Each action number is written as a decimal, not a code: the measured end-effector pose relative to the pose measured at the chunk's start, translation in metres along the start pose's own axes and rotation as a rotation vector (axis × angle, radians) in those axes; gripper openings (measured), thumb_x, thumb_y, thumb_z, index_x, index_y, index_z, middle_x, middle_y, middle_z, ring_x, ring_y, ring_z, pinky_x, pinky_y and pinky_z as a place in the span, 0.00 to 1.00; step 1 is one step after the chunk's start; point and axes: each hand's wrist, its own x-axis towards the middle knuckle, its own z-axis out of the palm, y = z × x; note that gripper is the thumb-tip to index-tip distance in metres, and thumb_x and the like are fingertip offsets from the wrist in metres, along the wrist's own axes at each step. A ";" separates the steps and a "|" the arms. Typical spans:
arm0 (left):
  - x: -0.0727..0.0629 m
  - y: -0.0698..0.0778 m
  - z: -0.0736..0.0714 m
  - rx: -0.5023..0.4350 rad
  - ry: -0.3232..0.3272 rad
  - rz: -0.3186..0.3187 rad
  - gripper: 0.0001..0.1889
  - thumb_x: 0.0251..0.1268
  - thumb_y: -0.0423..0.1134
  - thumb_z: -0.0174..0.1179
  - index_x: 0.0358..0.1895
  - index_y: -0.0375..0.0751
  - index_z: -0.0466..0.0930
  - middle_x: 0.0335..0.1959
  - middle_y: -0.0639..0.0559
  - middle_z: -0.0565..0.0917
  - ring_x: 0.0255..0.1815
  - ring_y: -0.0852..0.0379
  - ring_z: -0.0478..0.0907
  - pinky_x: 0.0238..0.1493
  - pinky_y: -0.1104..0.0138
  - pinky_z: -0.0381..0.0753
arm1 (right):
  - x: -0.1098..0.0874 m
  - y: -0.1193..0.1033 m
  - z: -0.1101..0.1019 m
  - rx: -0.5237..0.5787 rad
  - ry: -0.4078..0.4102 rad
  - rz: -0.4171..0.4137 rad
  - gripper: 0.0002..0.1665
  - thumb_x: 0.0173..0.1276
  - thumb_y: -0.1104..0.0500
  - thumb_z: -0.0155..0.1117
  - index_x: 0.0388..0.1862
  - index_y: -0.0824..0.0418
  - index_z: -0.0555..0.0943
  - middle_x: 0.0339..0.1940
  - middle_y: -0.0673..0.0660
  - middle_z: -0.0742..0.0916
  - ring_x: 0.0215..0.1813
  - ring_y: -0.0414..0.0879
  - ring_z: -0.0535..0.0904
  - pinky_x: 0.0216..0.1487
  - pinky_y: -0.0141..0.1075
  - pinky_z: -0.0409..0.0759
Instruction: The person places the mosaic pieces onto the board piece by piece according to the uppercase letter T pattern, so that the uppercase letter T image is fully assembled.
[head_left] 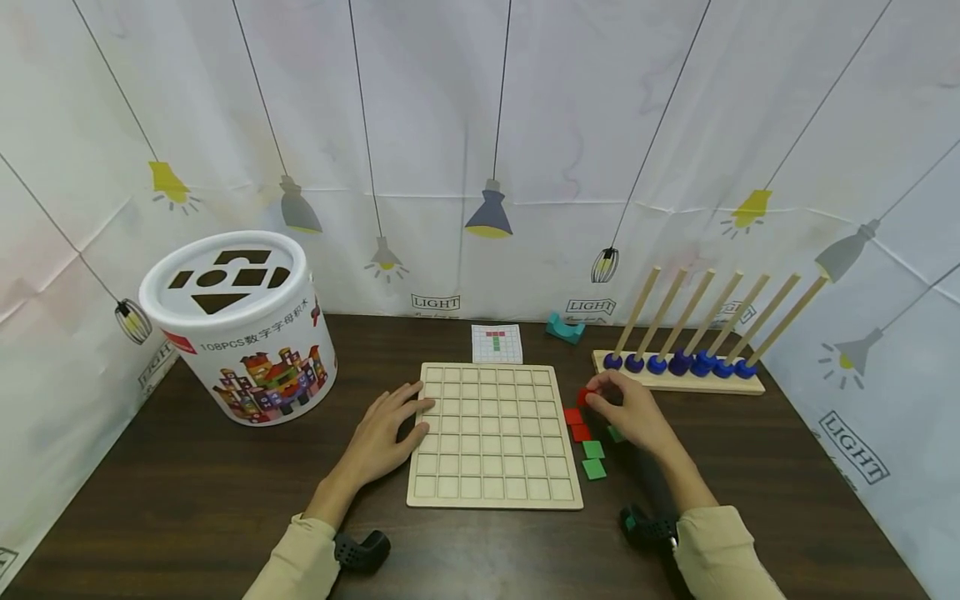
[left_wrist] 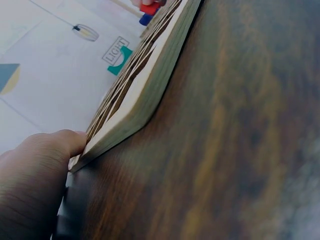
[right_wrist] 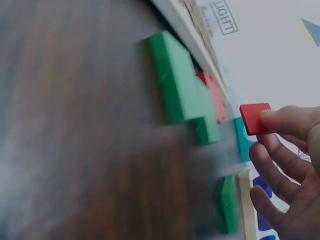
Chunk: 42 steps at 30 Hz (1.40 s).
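Observation:
A pale wooden grid board (head_left: 491,493) lies on the dark table, its squares bare. My left hand (head_left: 384,433) rests along its left edge, fingers extended and touching the rim. In the left wrist view, part of that hand (left_wrist: 40,155) is beside the board's corner (left_wrist: 115,130). My right hand (head_left: 628,410) pinches a red square tile (right_wrist: 254,118) between thumb and fingers, just right of the board. Below it are red tiles (head_left: 581,432) and green tiles (head_left: 593,450). Another green tile (head_left: 617,434) is partly hidden by the right hand.
Behind the board lies a small card (head_left: 483,350) with a red and green grid pattern. A teal arch block (head_left: 565,328) sits at the back. Far right is a wooden peg rack (head_left: 652,380) with blue beads; at left stands a large white tub (head_left: 247,333).

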 end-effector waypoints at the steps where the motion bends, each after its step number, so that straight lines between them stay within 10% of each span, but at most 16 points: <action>1: 0.000 0.000 0.000 0.001 -0.001 0.001 0.20 0.67 0.46 0.56 0.61 0.49 0.75 0.70 0.45 0.67 0.72 0.42 0.60 0.71 0.42 0.55 | 0.002 -0.001 0.000 0.011 -0.001 -0.003 0.09 0.66 0.57 0.62 0.43 0.59 0.78 0.35 0.56 0.84 0.34 0.45 0.78 0.31 0.30 0.78; 42: -0.002 -0.002 0.003 0.006 0.029 0.064 0.20 0.63 0.47 0.59 0.58 0.49 0.77 0.65 0.50 0.74 0.70 0.42 0.64 0.70 0.40 0.55 | 0.055 -0.081 0.071 0.171 -0.173 -0.101 0.08 0.67 0.60 0.60 0.44 0.59 0.80 0.43 0.57 0.86 0.42 0.48 0.83 0.40 0.36 0.82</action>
